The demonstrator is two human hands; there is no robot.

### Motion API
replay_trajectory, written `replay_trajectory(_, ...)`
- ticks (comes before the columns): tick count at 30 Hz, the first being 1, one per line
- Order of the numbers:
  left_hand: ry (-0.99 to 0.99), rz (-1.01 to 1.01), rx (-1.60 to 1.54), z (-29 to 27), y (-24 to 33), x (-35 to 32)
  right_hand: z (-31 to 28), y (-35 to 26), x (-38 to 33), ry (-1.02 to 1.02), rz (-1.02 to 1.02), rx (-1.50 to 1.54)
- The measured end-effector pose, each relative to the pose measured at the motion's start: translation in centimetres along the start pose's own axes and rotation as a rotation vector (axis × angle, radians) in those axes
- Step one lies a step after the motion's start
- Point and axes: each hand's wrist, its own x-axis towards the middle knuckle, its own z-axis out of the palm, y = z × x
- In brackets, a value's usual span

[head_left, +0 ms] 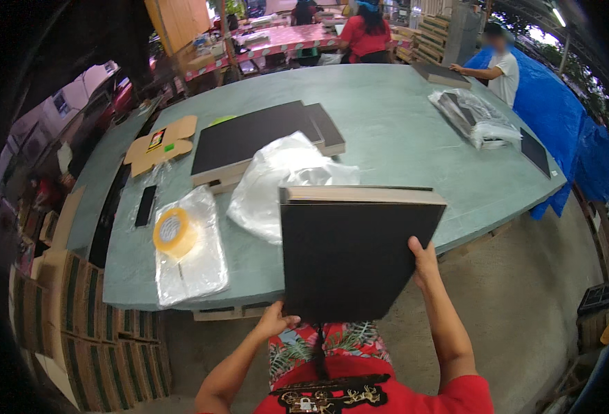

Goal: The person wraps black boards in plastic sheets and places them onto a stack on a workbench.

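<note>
Both hands grip a black book [349,259] upright over the desk [415,131] edge: left hand [277,321] at seven o'clock, right hand [423,261] at three, fingers closed. Seemingly mid-inspection; setting it down needs desk room.

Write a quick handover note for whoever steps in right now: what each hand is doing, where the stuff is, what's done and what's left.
Left hand: grips the lower left corner of the black board, held upright over the table's near edge.
Right hand: fingers on the board's right edge, steadying it.
On the green table: a stack of black boards behind, a crumpled clear plastic bag just beyond the held board, a roll of yellow tape on a flat plastic sleeve to the left, a flat cardboard piece further back.
Done: one board is lifted and in hand.
Left: it is not bagged or set down yet; the tape lies untouched.
</note>
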Motion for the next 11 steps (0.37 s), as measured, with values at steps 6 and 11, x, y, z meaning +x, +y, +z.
replay_trajectory(6,0.017,0.01,0.073,-2.2,-3.5,-3.3,8.2,2.2,0.6,-0.414,-0.026,-0.074)
replay_trajectory(11,-0.042,-0.019,0.077,-4.5,-0.7,-5.0,10.6,3.6,0.9,-0.562,-0.083,-0.313)
